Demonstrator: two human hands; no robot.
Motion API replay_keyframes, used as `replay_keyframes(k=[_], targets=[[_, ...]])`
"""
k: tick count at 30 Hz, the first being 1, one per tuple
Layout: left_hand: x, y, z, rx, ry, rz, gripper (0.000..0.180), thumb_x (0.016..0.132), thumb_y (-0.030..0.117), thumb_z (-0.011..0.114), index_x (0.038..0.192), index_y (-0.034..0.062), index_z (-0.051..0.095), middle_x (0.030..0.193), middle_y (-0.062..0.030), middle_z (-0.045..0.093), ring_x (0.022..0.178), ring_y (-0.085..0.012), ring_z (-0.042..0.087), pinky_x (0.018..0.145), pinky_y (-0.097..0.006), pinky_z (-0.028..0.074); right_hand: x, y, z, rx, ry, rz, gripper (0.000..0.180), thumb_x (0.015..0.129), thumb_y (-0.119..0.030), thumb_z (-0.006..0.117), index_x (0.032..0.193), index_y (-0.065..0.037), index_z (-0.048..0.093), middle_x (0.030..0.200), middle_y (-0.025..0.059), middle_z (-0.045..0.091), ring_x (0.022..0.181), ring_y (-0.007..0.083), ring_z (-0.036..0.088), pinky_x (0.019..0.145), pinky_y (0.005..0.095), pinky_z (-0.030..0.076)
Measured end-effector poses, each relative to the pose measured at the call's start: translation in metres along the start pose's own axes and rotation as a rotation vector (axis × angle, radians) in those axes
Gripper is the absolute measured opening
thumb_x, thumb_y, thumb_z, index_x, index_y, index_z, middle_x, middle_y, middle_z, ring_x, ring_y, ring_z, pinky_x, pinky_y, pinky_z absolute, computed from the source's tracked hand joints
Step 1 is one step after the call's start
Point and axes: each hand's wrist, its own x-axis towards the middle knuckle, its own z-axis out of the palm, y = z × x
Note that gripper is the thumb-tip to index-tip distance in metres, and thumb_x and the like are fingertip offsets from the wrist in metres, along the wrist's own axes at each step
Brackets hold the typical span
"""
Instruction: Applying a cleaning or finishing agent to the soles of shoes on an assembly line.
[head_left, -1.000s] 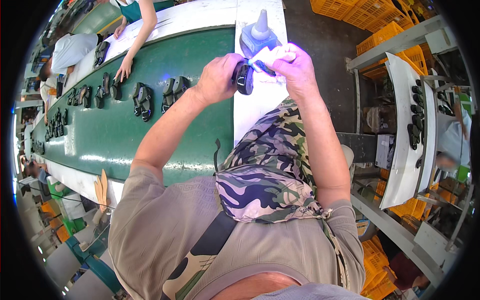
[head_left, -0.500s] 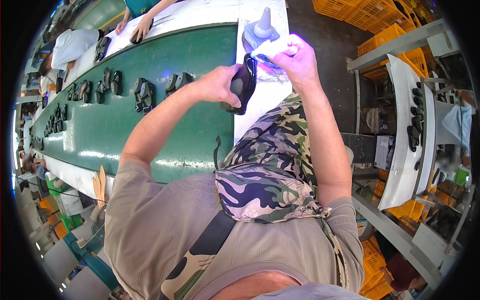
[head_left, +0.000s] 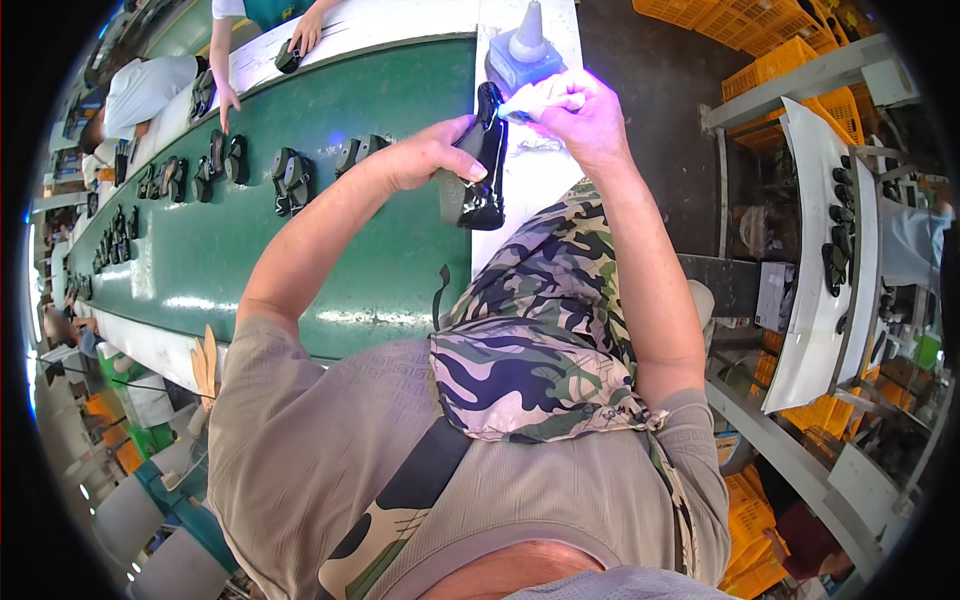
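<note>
Nearest is the person's grey-brown shirt (head_left: pixel 350 430), with a camouflage apron (head_left: pixel 530 385) over the front and a dark strap (head_left: pixel 425 468) slanting across the chest. Both bare forearms reach up from it. The left hand (head_left: pixel 432 157) grasps a glossy black shoe (head_left: pixel 490 175) by its side, thumb laid along it, fingers mostly hidden behind. The shoe is held up on edge above the seam between the white bench (head_left: pixel 520 190) and the green belt (head_left: pixel 390 275), its grey sole turned to the left. The right hand (head_left: pixel 590 120) pinches a pale cloth (head_left: pixel 535 100) between thumb and fingers, the cloth's tip right at the shoe's upper end; glare hides whether they touch. Violet light falls on the cloth and fingers. Just beyond, on the bench, stands a blue bottle (head_left: pixel 525 65) with a grey cone top.

On the belt, left of the shoe, lie sandals (head_left: pixel 293 180) in pairs and small groups, running off to the left. To the right, a white shelf (head_left: pixel 795 350) bears a row of dark footwear (head_left: pixel 835 262). Across the belt, a co-worker's hand (head_left: pixel 307 32) holds another shoe (head_left: pixel 288 58), the other hand reaching over the belt. Yellow crates (head_left: pixel 780 75) stand at the upper right
</note>
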Motion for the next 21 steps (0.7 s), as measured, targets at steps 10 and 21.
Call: replay_keyframes(k=[10, 21], targets=[[0.007, -0.003, -0.001, -0.236, -0.017, -0.005, 0.075, 0.072, 0.026, 0.078, 0.135, -0.0016, 0.047, 0.105, -0.0078, 0.065, 0.094, -0.0188, 0.066, 0.089, -0.033, 0.053, -0.015, 0.004, 0.003, 0.185, -0.026, 0.054, 0.023, 0.076, 0.006, 0.074, 0.08, -0.004, 0.055, 0.086, 0.0069, 0.062, 0.08, 0.0114, 0.06, 0.071, 0.0259, 0.052], [0.023, -0.01, 0.001, -0.469, 0.069, -0.05, 0.052, 0.085, 0.023, 0.069, 0.129, 0.0, 0.054, 0.114, -0.0145, 0.067, 0.102, -0.0262, 0.067, 0.097, -0.042, 0.052, -0.031, -0.013, -0.015, 0.134, -0.077, 0.119, 0.021, 0.077, 0.004, 0.074, 0.081, -0.004, 0.056, 0.094, 0.0076, 0.061, 0.092, 0.0159, 0.059, 0.079, 0.0291, 0.049]])
